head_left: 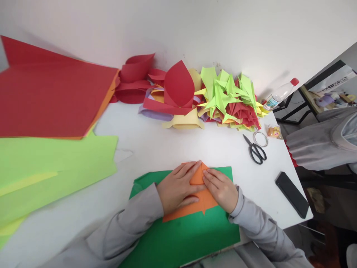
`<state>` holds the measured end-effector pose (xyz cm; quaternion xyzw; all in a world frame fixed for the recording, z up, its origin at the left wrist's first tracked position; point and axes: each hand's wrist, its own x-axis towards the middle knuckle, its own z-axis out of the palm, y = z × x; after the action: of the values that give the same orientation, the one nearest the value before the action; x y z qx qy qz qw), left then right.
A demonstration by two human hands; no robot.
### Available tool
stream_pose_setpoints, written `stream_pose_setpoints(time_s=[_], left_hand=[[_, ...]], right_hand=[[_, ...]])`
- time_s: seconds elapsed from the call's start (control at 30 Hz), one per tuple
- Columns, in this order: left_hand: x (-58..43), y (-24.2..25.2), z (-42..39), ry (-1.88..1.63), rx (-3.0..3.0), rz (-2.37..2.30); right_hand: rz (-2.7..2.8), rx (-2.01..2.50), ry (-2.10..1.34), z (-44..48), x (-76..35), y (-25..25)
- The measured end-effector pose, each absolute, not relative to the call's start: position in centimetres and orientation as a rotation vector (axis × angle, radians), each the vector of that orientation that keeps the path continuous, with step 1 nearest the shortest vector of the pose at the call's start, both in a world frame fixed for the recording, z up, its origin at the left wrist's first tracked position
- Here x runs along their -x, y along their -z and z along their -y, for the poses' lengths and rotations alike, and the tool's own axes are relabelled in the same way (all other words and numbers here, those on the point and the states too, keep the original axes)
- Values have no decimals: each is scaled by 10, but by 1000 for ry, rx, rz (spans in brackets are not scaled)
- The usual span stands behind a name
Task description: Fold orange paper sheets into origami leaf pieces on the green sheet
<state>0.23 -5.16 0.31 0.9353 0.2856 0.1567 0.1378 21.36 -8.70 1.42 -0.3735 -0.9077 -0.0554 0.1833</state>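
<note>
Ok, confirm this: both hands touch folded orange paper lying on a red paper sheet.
The left hand and right hand indeed touch the folded orange paper, but it lies on a green paper sheet, not red, as the head view shows.

orange sheet [209, 199]: paper, matt and smooth, with sharp creases
green sheet [184, 238]: smooth, paper-like, mostly matt
red sheets [55, 96]: stiff-looking paper, flat matt finish
lime sheets [69, 152]: smooth matt paper
red band [180, 85]: curved matt paper, smooth-faced
lime folded pieces [223, 95]: crisply creased paper, matt
desk [150, 145]: smooth and white, its material unclear
scissors [256, 152]: metal blades, black handles that look plastic
bottle [280, 93]: clear glossy plastic, red plastic cap
snack packet [274, 131]: shiny, crinkled clear film
black slab [292, 194]: smooth and dark, material unclear
sleeves [125, 227]: soft grey cloth, matt, wrinkled
</note>
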Motion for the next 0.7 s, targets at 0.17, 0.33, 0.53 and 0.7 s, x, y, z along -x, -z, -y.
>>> stream_pose_setpoints(time_s=[0.17, 0.33, 0.53, 0.7], left_hand=[[-2, -3, 51, -448, -2741, -787], [3, 1, 49, -524, -2723, -734], [11, 7, 44, -680, -2619, -657], [9, 14, 44, -768, -2623, -699]], right_hand=[[2583, 1057, 164, 86, -213, -18], [2589, 1070, 137, 88, -214, -19], [2559, 1080, 165, 87, -213, -20], [2540, 1078, 147, 86, -212, -19]])
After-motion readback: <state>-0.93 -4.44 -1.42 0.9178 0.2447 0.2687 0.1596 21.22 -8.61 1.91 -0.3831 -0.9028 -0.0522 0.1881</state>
